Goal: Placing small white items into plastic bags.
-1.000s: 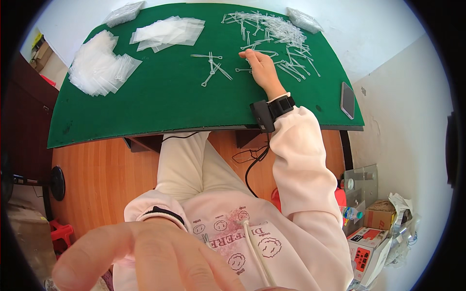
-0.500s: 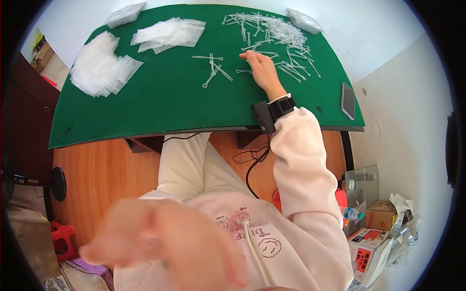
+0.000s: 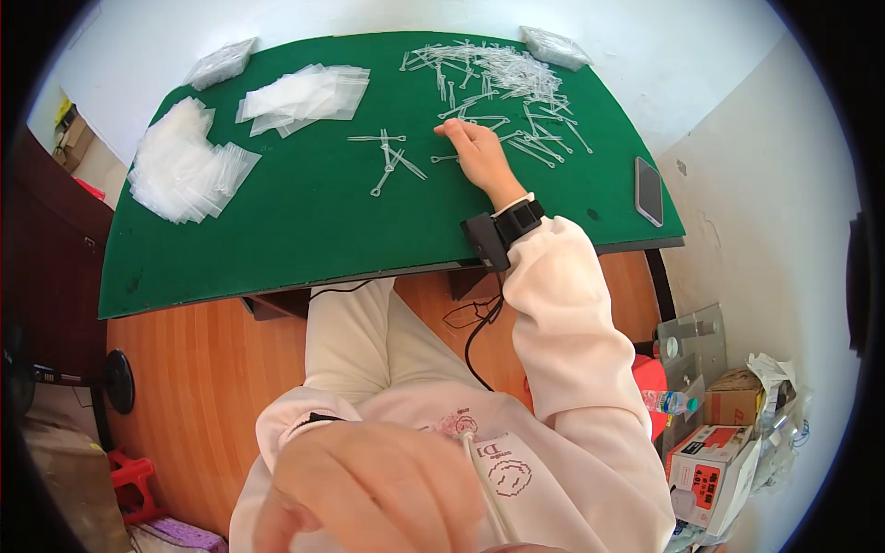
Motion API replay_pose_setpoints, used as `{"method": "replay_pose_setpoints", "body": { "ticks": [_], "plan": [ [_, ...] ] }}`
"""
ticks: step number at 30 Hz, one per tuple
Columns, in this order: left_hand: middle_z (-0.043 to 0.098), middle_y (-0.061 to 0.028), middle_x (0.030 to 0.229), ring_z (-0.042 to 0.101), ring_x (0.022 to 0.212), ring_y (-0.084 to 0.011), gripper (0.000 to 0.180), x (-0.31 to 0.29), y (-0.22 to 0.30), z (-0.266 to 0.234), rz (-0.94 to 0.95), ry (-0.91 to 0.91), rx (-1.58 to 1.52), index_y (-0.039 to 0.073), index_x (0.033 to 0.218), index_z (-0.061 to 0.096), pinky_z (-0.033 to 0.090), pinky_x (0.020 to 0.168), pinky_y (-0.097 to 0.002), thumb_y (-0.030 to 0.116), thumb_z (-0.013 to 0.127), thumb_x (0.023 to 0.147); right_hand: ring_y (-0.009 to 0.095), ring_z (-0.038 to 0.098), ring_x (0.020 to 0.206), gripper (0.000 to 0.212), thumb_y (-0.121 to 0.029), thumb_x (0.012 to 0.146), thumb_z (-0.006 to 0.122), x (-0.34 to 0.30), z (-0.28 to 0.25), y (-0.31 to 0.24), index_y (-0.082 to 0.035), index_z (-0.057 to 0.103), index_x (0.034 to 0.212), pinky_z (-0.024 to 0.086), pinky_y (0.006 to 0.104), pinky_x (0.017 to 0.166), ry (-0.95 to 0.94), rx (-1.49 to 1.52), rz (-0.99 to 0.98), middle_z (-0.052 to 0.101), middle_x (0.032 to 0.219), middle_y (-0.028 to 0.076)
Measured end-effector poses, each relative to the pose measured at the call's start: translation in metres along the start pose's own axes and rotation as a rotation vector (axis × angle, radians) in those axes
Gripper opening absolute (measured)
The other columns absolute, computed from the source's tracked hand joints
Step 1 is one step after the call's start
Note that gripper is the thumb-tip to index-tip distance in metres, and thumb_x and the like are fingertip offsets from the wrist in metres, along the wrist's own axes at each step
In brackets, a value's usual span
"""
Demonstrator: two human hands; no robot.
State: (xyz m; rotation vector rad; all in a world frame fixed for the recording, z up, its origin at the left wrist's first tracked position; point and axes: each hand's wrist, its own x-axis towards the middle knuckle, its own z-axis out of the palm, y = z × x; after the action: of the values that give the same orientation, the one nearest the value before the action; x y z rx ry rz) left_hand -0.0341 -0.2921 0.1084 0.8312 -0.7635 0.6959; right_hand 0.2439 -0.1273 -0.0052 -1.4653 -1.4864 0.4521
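Note:
My right hand (image 3: pixel 479 157) rests on the green table top (image 3: pixel 304 221) with its fingers curled in; what they hold, if anything, is hidden. Around its fingertips lie loose clear plastic sticks (image 3: pixel 544 152), slim and with a small loop at one end. A small group of the same sticks (image 3: pixel 387 164) lies to the left of this hand. Close to the camera, in front of my chest, my left hand (image 3: pixel 378 484) is raised with its back showing. Its fingers point downward, blurred and cut off by the lower edge.
A dense heap of clear sticks (image 3: pixel 507 69) covers the far right. Clear flat bags lie in one stack (image 3: pixel 309 97) at the back and another pile (image 3: pixel 184 170) at left. Wrapped bundles (image 3: pixel 221 63) (image 3: pixel 556 48) sit at the far corners. A phone (image 3: pixel 648 192) lies near the right edge.
The view has tilted up, so the table sits lower in it. My left hand has shifted down and right in the view. My right hand stays at the same spot on the table.

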Motion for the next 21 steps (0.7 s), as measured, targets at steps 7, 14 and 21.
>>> {"method": "replay_pose_setpoints", "body": {
  "ticks": [7,14,21],
  "plan": [
    [0.054,-0.0075,0.09,0.042,0.094,-0.0249,0.044,0.013,-0.014,-0.006,0.222,-0.089,0.362,0.01,0.078,0.067,0.039,0.079,-0.0327,0.051,0.051,0.083,0.015,0.056,0.08,0.042,-0.037,0.091,0.045,-0.001,-0.001,0.0,-0.001,0.065,0.096,0.042,0.0265,0.075,0.008,-0.008,-0.016,0.064,0.086,0.008],
    [0.054,-0.0081,0.091,0.043,0.095,-0.0259,0.041,0.013,-0.016,-0.005,0.293,-0.095,0.381,0.013,0.079,0.067,0.038,0.082,-0.0338,0.05,0.051,0.083,0.022,0.059,0.071,0.033,-0.031,0.085,0.053,0.0,-0.002,0.003,-0.001,0.064,0.092,0.044,0.0302,0.069,0.053,0.002,-0.021,0.065,0.082,0.013],
    [0.054,-0.0085,0.093,0.043,0.097,-0.0264,0.041,0.013,-0.01,-0.006,0.249,-0.163,0.426,0.014,0.08,0.067,0.038,0.083,-0.0365,0.051,0.051,0.083,0.024,0.057,0.082,0.019,-0.015,0.073,0.062,-0.002,-0.003,0.008,-0.005,0.066,0.088,0.044,0.0324,0.075,0.058,-0.309,-0.188,0.064,0.085,0.01]
  ]
}}
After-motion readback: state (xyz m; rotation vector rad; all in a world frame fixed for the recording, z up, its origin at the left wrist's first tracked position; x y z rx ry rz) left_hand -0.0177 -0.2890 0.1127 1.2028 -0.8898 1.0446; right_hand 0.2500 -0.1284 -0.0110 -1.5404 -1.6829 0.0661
